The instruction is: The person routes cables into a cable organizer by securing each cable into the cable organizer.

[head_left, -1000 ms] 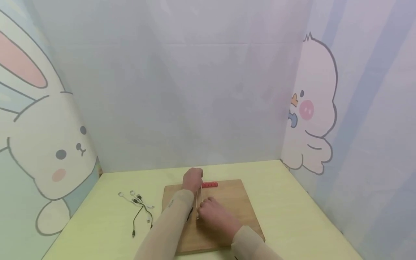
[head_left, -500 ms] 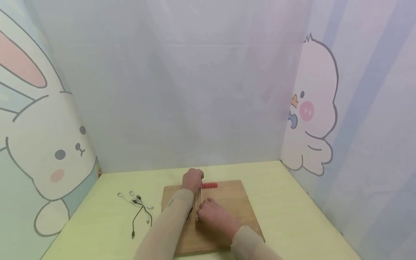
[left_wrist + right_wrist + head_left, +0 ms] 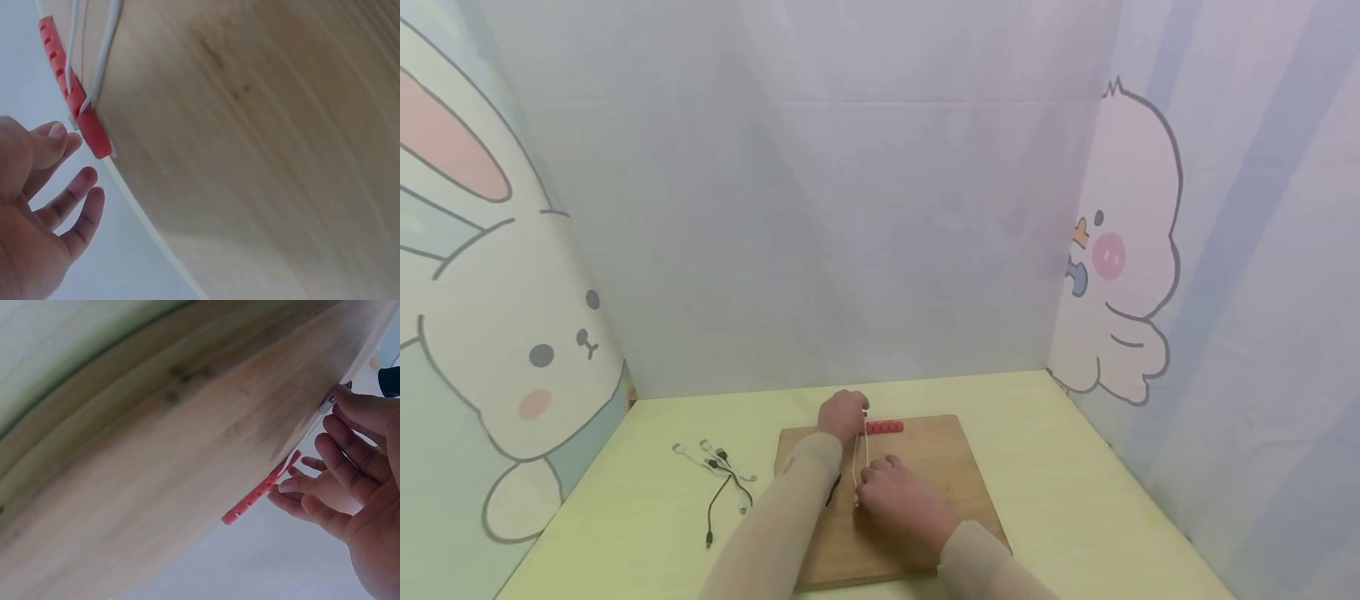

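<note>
A red cable holder strip with a row of slots lies along the far edge of the wooden board. A white charging cable runs from its slots toward me, two strands side by side. My left hand is at the strip's left end, thumb and forefinger together beside the cable's end, other fingers loosely bent. Between thumb and forefinger, my right hand pinches the cable's near connector low over the board; its other fingers are spread.
Several short black and white cables lie in a loose pile on the yellow table, left of the board. A black piece on the board is partly hidden by my left sleeve. Cartoon-printed curtains enclose the table.
My left hand has shifted slightly left, and a small dark end now shows beside its fingertips at the strip. The right hand stays almost in place, holding the connector.
</note>
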Demonstrator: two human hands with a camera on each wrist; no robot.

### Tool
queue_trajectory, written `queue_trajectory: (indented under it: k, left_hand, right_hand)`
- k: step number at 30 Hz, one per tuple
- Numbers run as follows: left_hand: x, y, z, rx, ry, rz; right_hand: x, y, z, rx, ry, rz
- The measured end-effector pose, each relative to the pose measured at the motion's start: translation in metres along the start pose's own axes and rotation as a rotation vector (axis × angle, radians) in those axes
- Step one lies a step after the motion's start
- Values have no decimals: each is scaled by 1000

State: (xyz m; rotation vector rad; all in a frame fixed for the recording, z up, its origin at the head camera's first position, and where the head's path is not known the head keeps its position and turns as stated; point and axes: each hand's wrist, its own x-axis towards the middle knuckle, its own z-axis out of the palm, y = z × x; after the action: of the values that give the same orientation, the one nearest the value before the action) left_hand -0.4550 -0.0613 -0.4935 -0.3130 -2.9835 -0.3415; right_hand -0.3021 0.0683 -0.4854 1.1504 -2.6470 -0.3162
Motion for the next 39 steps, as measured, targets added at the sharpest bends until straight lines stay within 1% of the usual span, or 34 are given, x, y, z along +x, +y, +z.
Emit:
queue_trajectory:
  k: [4,11,17,21,27,31,35,39]
  left_hand:
    - [-3,-1,-10,5,-11,-3]
    - [-9,0,-26,5,-31,12]
    - [-15,2,-39,9,-59,11]
    - [-22,5,-47,29,-50,27]
    - [-37,5,-52,93,5,90]
    - [-50,4,-58,94,65,121]
    - [-63,3,-73,108,145,164]
    - [-78,1,-96,161,213,198]
  right_hand:
    - [0,2,-2,-7,-11,13]
    - [0,5,-7,15,6,17]
    - [1,6,-12,-24,-17,32]
    - [1,6,-16,-20,-31,48]
    - [0,7,-21,-31,-42,47]
    - [1,7,-26,-24,-52,51]
    - [1,9,-27,-40,-34,60]
    - [2,11,-30,-51,-13,66]
